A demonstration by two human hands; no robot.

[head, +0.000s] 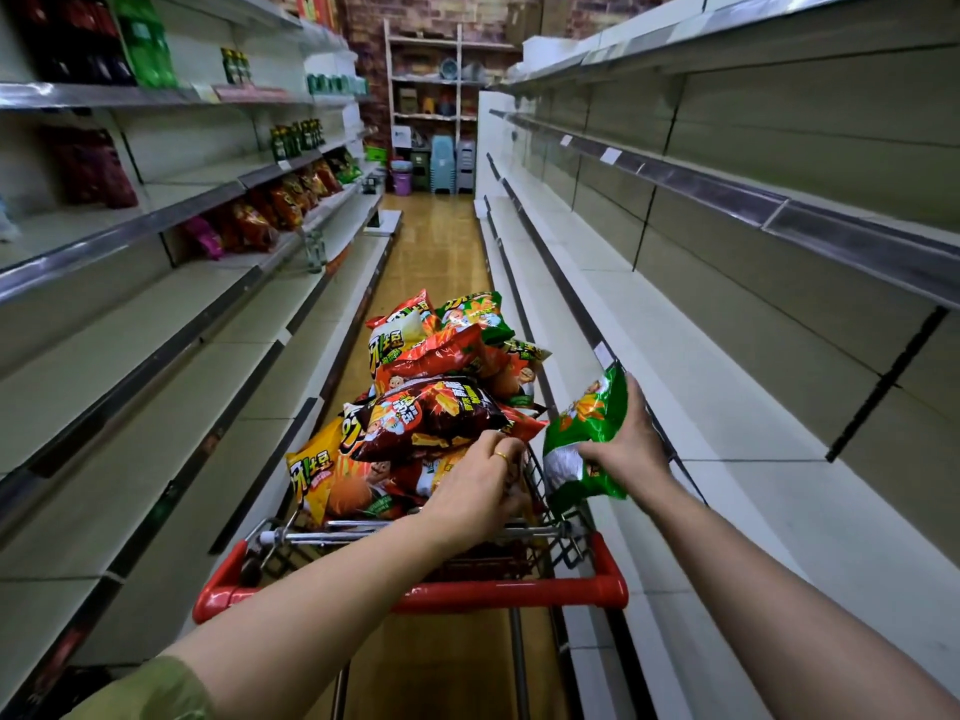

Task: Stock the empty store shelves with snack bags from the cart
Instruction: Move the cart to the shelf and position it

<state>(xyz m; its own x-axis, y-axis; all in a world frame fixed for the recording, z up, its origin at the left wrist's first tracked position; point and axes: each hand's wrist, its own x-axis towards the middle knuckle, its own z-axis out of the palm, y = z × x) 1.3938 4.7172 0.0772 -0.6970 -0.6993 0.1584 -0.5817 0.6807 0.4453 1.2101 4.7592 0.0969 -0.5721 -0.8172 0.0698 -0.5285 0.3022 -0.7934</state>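
Note:
A red-handled wire cart (571,587) stands in the aisle before me, heaped with snack bags (431,376) in red, orange, yellow and green. My right hand (631,444) grips a green snack bag (584,433) just right of the cart, beside the edge of a bare white shelf (727,459). My left hand (480,491) reaches into the near end of the cart, fingers curled down among the bags below a dark red bag (426,415). What those fingers hold is hidden.
Bare white shelves run along the right side of the aisle. The left shelving (156,356) carries red snack bags (270,210) and green bottles (296,137) farther back. Stacked stools and a rack (447,163) stand at the aisle's far end.

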